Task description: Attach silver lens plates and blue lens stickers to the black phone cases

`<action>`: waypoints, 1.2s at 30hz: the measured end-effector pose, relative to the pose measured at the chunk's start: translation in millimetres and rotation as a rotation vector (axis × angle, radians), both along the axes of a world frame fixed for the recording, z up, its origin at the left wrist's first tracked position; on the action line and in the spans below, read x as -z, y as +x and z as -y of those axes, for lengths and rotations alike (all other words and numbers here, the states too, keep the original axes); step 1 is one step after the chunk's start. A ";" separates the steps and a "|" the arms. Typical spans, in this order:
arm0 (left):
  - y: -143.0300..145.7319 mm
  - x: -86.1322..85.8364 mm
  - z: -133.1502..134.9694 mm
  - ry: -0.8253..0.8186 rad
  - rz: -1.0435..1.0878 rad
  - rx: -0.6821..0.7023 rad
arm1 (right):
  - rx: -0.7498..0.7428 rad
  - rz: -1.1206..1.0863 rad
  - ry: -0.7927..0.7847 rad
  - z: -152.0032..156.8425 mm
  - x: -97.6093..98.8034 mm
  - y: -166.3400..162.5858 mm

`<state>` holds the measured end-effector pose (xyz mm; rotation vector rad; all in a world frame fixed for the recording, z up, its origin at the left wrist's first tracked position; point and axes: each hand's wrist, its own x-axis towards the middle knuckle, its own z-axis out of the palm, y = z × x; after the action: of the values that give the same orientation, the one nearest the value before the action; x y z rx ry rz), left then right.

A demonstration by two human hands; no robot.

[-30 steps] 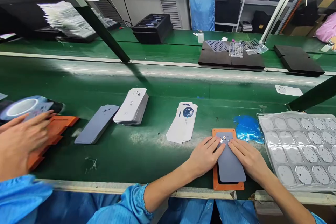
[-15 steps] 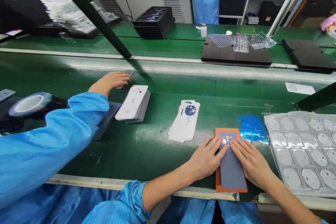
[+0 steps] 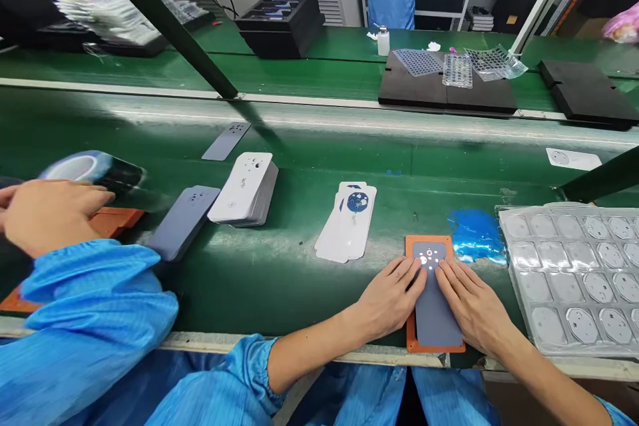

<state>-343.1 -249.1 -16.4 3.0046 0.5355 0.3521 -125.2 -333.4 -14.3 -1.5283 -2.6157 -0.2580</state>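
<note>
A grey phone back cover lies in an orange fixture near the belt's front edge. My left hand rests flat on the cover's left side, fingers stretched toward its camera holes. On the cover's right side my right hand lies flat, fingers extended. Both hands press on the cover and grip nothing.
A clear blister tray of small parts sits to the right, blue film behind the fixture. White liners, a white stack and grey covers lie to the left. A co-worker's hand and blue sleeve are at far left.
The co-worker's arm drew back from the far belt to the left, leaving a grey cover on the belt. My hands stayed on the cover with hardly any shift.
</note>
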 end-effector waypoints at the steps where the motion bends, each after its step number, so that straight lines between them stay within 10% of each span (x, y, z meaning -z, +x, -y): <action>1: 0.1 -1.8 0.0 -0.006 -0.003 -0.002 | -0.004 0.010 0.002 0.1 0.0 -0.5; 10: -10.7 -9.2 -11.5 -0.351 0.201 -0.021 | -0.011 -0.450 0.119 3.5 0.9 15.2; 16: 35.3 -23.1 -39.6 -0.647 0.365 -0.238 | 0.750 -1.668 -0.158 -4.3 9.3 16.3; 20: 76.7 -24.3 -64.1 -0.688 0.042 -0.223 | 0.830 -2.159 -0.350 -14.4 20.5 16.5; 36: 132.6 -38.0 -90.5 -0.691 -0.438 -0.256 | 0.895 -2.213 -0.438 -16.9 30.8 23.7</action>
<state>-210.6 -158.6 21.6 2.3274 0.8612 -0.4159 -101.4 -316.5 -45.0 -1.2634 -0.2238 1.2031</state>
